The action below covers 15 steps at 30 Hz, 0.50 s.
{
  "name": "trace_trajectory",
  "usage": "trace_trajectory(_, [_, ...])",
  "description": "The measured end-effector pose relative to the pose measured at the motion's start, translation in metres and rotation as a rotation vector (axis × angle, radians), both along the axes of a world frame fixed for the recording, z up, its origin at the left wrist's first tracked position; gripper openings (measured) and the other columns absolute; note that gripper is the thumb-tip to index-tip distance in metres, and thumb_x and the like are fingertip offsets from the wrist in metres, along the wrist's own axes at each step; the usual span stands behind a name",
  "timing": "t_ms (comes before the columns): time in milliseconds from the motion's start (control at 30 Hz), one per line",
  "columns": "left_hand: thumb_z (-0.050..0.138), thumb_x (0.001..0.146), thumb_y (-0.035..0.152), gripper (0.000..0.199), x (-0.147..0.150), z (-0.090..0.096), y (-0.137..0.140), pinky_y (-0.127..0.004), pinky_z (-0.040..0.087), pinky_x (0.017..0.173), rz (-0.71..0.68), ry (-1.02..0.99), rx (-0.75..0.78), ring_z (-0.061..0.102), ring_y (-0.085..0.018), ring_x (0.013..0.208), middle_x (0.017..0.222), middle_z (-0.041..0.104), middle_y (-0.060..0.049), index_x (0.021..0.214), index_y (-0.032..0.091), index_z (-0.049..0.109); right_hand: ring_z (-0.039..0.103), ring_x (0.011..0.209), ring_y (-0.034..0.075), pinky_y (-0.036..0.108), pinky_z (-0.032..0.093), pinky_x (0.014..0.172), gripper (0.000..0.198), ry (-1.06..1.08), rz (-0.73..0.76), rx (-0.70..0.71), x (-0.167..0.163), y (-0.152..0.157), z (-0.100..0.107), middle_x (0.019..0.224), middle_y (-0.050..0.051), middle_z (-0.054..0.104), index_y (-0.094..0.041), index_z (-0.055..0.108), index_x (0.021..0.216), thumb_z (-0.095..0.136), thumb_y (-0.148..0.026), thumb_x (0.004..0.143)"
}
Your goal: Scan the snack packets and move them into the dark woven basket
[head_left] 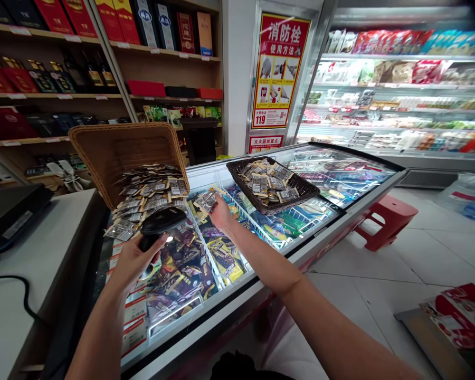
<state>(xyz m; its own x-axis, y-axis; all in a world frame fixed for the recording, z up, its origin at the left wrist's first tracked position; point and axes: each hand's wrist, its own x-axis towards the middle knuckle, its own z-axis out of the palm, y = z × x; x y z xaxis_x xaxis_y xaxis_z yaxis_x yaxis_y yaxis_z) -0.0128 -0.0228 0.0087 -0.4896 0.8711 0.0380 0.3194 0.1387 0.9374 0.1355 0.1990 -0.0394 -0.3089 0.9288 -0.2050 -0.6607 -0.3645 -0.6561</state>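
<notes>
My left hand [142, 258] is wrapped round the handle of a black barcode scanner [164, 219], whose head is raised over the freezer glass. Between the fingers of my right hand [220, 212] is a small clear snack packet [206, 201], held over the freezer to the right of the scanner. Behind the scanner, a tipped tan wicker basket [126, 140] has a heap of similar packets [142, 198] spilling from its mouth. A dark brown woven basket [257, 203] with more such packets [269, 181] rests on the glass beyond my right hand.
The glass-topped chest freezer [221, 295] holds ice creams in wire dividers. A white counter [59, 227] with a black device and cable stands at left. A red plastic stool [391, 216] and a red carton [459, 316] are on the right. Shelves [174, 50] line the back.
</notes>
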Motion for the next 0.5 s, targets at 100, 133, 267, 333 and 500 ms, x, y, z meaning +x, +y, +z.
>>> trace_trajectory(100, [0.089,0.062,0.070,0.057,-0.001,-0.001,0.000,-0.027,0.030,0.044,-0.012,0.021,-0.002,0.042,-0.013,0.044,0.048,0.054,0.003,0.069,0.023,0.059,0.077,0.088,0.019,0.037,0.065,0.089,0.020,0.028,-0.022,-0.033,-0.002,0.001,0.000,0.086,0.000,0.078,-0.024,0.066,0.105,0.065,-0.043,0.099])
trace_trajectory(133, [0.088,0.062,0.072,0.058,-0.001,-0.001,0.001,-0.027,0.030,0.044,-0.012,0.030,-0.003,0.042,-0.013,0.044,0.048,0.054,0.003,0.068,0.023,0.059,0.077,0.089,0.019,0.037,0.064,0.089,0.018,0.040,-0.028,-0.044,-0.003,0.002,-0.001,0.088,0.000,0.078,-0.024,0.066,0.105,0.065,-0.042,0.100])
trace_trajectory(267, [0.086,0.061,0.076,0.060,-0.002,-0.003,0.001,-0.027,0.029,0.043,-0.020,0.068,-0.011,0.043,-0.013,0.043,0.047,0.055,0.001,0.064,0.023,0.058,0.077,0.092,0.018,0.033,0.064,0.087,0.016,0.081,-0.051,-0.060,-0.006,0.006,-0.003,0.094,0.001,0.079,-0.023,0.066,0.105,0.065,-0.039,0.100])
trace_trajectory(333, [0.085,0.062,0.076,0.060,-0.003,-0.004,0.002,-0.027,0.030,0.044,-0.017,0.082,-0.020,0.044,-0.014,0.044,0.047,0.055,0.001,0.063,0.023,0.058,0.076,0.092,0.019,0.034,0.064,0.083,0.018,0.075,-0.050,-0.049,-0.006,0.009,-0.007,0.094,0.002,0.079,-0.024,0.065,0.105,0.066,-0.041,0.100])
trace_trajectory(500, [0.083,0.063,0.077,0.060,-0.004,-0.002,0.002,-0.027,0.034,0.047,-0.034,0.095,-0.048,0.046,-0.014,0.046,0.048,0.055,0.002,0.066,0.023,0.058,0.075,0.087,0.020,0.034,0.065,0.074,0.020,0.022,0.001,-0.022,-0.005,0.011,-0.015,0.095,0.002,0.077,-0.027,0.065,0.111,0.064,-0.044,0.101])
